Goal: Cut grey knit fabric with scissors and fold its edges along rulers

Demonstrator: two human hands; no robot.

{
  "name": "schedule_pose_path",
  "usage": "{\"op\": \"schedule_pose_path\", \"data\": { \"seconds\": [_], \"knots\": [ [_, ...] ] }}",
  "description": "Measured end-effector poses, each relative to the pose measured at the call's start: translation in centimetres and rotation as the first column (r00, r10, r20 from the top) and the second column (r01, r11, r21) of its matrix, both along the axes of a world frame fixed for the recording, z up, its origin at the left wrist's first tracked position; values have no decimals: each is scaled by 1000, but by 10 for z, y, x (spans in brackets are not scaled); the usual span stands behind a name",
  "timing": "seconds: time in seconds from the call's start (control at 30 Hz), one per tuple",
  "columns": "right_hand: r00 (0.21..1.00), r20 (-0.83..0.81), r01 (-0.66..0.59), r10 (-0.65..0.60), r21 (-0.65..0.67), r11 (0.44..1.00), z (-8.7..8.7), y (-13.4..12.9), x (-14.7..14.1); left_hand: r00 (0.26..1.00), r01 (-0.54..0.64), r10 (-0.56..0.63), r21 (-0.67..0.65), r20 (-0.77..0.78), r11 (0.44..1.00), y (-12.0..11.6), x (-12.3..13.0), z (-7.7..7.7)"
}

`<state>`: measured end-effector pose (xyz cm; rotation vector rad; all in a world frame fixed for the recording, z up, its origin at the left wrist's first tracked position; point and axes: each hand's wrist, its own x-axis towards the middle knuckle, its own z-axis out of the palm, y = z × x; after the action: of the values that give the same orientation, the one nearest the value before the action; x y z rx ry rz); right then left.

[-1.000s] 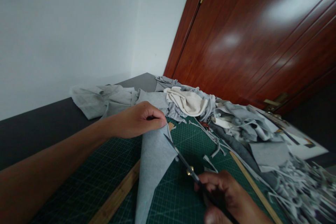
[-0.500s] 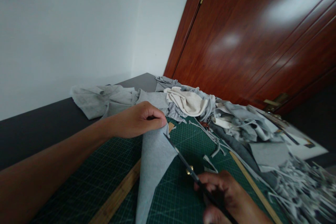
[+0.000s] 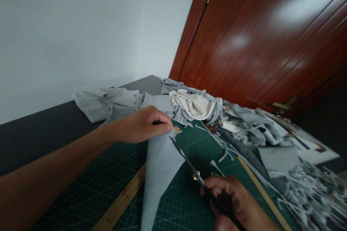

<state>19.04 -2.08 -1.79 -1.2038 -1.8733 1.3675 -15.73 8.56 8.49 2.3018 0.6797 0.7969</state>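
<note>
A light grey piece of fabric [image 3: 159, 169] hangs from my left hand [image 3: 146, 124], whose thumb and fingers pinch its top edge. It tapers downward over the cutting mat. My right hand [image 3: 233, 202] grips black-handled scissors [image 3: 199, 179] with a brass-coloured pivot. The blades point up and left, and their tips lie at the right edge of the fabric, just below my left fingertips. Most of the scissors' handles are hidden by my right fingers.
A green gridded cutting mat [image 3: 187, 202] covers the table. Wooden rulers [image 3: 124, 198] lie on it at left and right. Grey and cream fabric pieces [image 3: 192, 104] are heaped along the back. Thin fabric strips [image 3: 314, 191] pile up at the right. A reddish wooden door [image 3: 244, 61] stands behind.
The fabric's right corner has shifted slightly right. My left hand has dipped very slightly, and the scissor blades look closer together along the fabric edge. Everything else stays put.
</note>
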Motion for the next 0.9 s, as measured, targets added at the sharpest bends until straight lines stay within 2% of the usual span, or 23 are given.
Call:
{"op": "schedule_pose_path", "data": {
  "seconds": [0.3, 0.47, 0.63, 0.9],
  "knots": [
    [997, -44, -62, 58, -76, 995, 1, 2, 1, 1000, -8, 8, -11, -3, 1000, -1, 2, 1],
    [998, -57, -27, 21, -102, 994, 2, 2, 0, 1000, -17, 17, -8, -2, 1000, -1, 1, 1],
    [990, -102, -106, 92, -134, 985, 0, 3, 2, 1000, -13, 13, -1, -9, 1000, 0, 1, -1],
    [994, -85, -82, 70, -140, 987, 0, 1, 2, 999, -32, 32, -8, -26, 999, 0, 1, 0]
  ]
}}
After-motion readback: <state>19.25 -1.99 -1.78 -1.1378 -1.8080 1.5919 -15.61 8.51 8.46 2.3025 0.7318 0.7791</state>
